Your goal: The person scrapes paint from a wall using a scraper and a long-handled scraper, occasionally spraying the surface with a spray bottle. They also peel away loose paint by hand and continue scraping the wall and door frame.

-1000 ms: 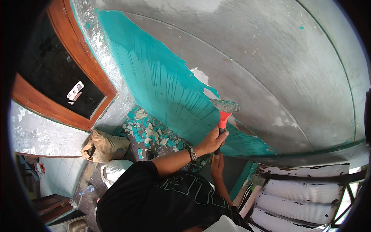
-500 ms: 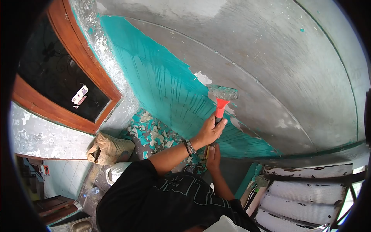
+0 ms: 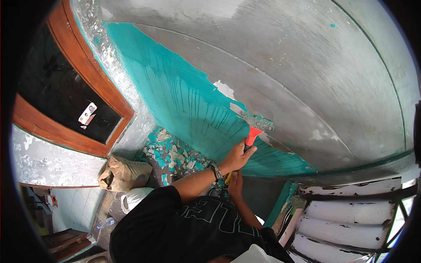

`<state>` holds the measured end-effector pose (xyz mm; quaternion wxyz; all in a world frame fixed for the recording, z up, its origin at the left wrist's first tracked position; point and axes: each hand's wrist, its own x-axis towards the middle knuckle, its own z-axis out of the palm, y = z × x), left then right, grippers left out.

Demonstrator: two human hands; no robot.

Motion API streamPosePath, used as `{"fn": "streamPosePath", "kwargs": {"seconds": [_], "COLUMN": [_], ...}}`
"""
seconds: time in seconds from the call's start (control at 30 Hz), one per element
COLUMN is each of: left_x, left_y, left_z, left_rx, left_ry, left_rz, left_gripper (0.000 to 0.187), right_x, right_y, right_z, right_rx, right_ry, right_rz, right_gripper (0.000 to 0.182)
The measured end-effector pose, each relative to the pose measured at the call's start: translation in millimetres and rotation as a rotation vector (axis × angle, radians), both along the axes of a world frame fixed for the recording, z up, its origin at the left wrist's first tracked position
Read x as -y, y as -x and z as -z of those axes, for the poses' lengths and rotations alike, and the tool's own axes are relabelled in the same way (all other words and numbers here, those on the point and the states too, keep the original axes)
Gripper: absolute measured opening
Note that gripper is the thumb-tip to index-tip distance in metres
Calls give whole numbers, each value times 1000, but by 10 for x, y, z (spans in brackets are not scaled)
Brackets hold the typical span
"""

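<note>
My left hand (image 3: pixel 237 157), with a metal watch on the wrist, is wrapped round the dark handle of a scraper (image 3: pixel 255 132) with a red collar. The scraper's wide metal blade, speckled with paint, lies against the wall along the ragged edge between teal paint (image 3: pixel 175 96) and bare grey surface (image 3: pixel 280 57). Lower down, my right hand (image 3: pixel 235 185) is closed at the handle's lower end, where a yellow part shows beside the fingers. Pale patches show near the blade.
Teal and whitish paint flakes (image 3: pixel 173 153) litter the floor at the wall's foot. Left of them stand a brown sack (image 3: pixel 125 173) and a white bag (image 3: pixel 137 196). A wood-framed window (image 3: pixel 94 142) is at the left, a bottle (image 3: pixel 106 222) below, and white slatted panels (image 3: pixel 346 215) at lower right.
The scraper blade has moved a little down and right along the paint edge. My left hand has moved down and left, and my right hand has shifted left.
</note>
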<state>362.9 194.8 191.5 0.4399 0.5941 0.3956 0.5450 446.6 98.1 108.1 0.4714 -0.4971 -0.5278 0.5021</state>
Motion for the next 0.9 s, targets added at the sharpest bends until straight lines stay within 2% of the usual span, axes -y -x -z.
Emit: {"fn": "streamPosePath", "kwargs": {"seconds": [0.1, 0.17, 0.2, 0.27, 0.33, 0.4, 0.43, 0.47, 0.57, 0.6, 0.67, 0.83, 0.9], "left_x": [-69, -208, -307, -352, -311, -128, -2, 100, 221, 240, 213, 101, 31], "left_y": [-34, 29, 112, 208, 335, 172, 80, -57, -376, -418, -446, -342, -275], "left_z": [-67, -266, -435, -686, -857, -715, -651, -513, -246, -241, -235, -252, -330], "left_rx": [10, 20, 111, 207, 540, 532, 512, 519, 573, 614, 601, 617, 591], "left_ry": [-106, -150, -74, -33, 81, 106, 150, 181, 249, 271, 279, 290, 266], "left_rz": [-86, -137, -119, -107, -19, -37, -29, 45, 213, 312, 312, 288, 257], "left_gripper": [23, 21, 20, 19, 23, 23, 22, 20, 18, 18, 18, 23, 19], "right_x": [-100, -307, -389, -708, -674, -444, -269, -98, 300, 322, 359, 138, 10], "right_y": [-6, -55, -46, -44, -108, -250, -384, -521, -869, -881, -885, -650, -673], "right_z": [-25, -208, -326, -635, -806, -724, -621, -535, -454, -454, -463, -284, -258], "right_rx": [-30, 93, 92, 190, 183, 176, 162, 149, 128, 130, 250, 167, 342], "right_ry": [-51, -99, -81, -282, -306, -315, -220, -122, -66, -62, -70, -149, -243], "right_rz": [50, 91, 97, -13, -78, -124, -96, -67, 44, 44, 140, 150, 140], "right_gripper": [30, 26, 26, 25, 21, 18, 21, 25, 30, 30, 32, 31, 31]}}
